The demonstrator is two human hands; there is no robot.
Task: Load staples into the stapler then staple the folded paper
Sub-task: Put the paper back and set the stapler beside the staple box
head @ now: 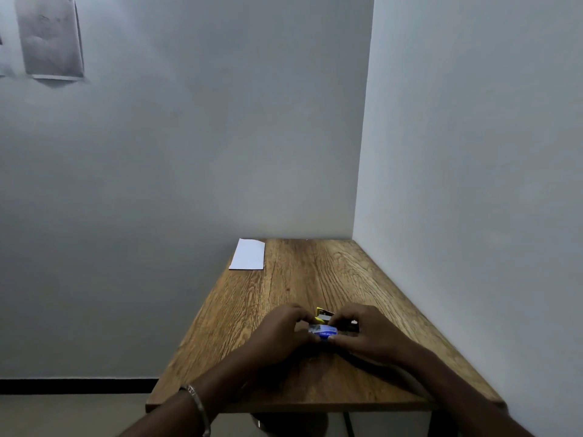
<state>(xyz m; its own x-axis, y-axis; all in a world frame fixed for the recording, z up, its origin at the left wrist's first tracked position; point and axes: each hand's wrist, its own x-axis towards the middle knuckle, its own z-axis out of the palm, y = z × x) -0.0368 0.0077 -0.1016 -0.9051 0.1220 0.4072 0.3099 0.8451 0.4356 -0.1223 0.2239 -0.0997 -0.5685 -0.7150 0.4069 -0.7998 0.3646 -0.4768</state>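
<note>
Both hands (321,334) hold the blue staple box (323,331) beside the yellow stapler (323,314). Loading seems unfinished. The folded paper (248,254) lies unstapled at eleven o'clock on the counter (315,279).

Wooden table (303,279) in a grey-walled corner; grey sheet (50,36) on the wall.

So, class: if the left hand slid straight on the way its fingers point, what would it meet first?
The left hand points rightward, so it would probably first press further into the small blue box between the hands, then meet the right hand. Depth is unclear.
</note>
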